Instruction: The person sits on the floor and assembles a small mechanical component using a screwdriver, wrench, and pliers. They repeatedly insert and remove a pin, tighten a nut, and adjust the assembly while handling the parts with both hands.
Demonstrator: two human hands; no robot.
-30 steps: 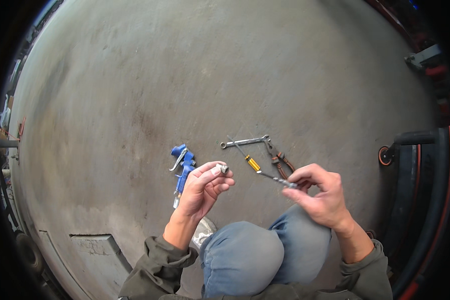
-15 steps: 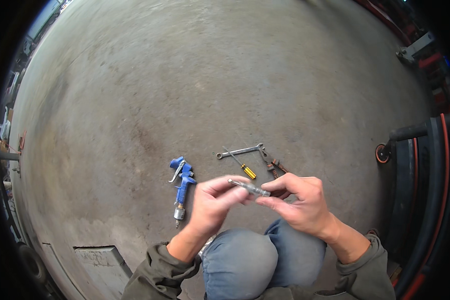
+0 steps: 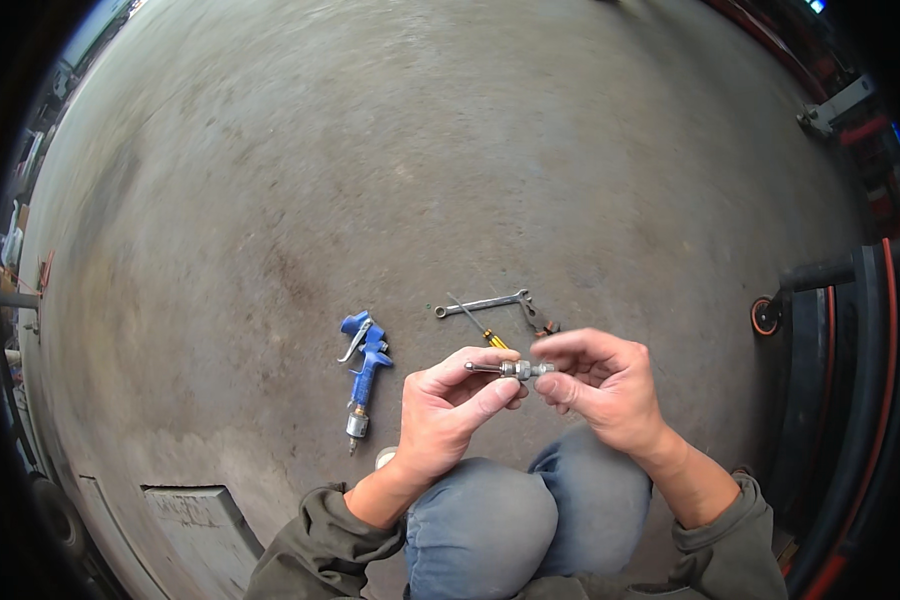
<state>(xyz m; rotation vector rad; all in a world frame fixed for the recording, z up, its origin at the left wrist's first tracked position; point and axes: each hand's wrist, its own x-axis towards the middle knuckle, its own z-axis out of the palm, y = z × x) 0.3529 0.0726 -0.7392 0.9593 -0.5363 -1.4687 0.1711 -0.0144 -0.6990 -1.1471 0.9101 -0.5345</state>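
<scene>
My left hand (image 3: pixel 448 405) pinches a small silver metal fitting (image 3: pixel 523 370) between thumb and fingers, above my knees. The fitting has a thin stem pointing left and a ribbed, nut-like body. At its right end is my right hand (image 3: pixel 610 395), fingers apart and partly blurred, thumb close beside the metal; whether it touches cannot be made out. On the floor to the left lies a blue spray gun (image 3: pixel 368 365) with a silver trigger. Beyond my hands lie a combination wrench (image 3: pixel 483 303), a yellow-handled screwdriver (image 3: pixel 495 339) and pliers (image 3: pixel 545 325), partly hidden by my right hand.
Concrete floor (image 3: pixel 390 180) stretches ahead. At the right stands a black and red frame (image 3: pixel 840 370) with a caster wheel (image 3: pixel 766 316). A grey slab (image 3: pixel 205 525) is set at the lower left, near a dark tyre (image 3: pixel 58 515). My knees (image 3: pixel 485 520) are below my hands.
My right fingers have parted from their grip on the fitting's right end. My left hand has shifted slightly right, and more of the fitting's body shows.
</scene>
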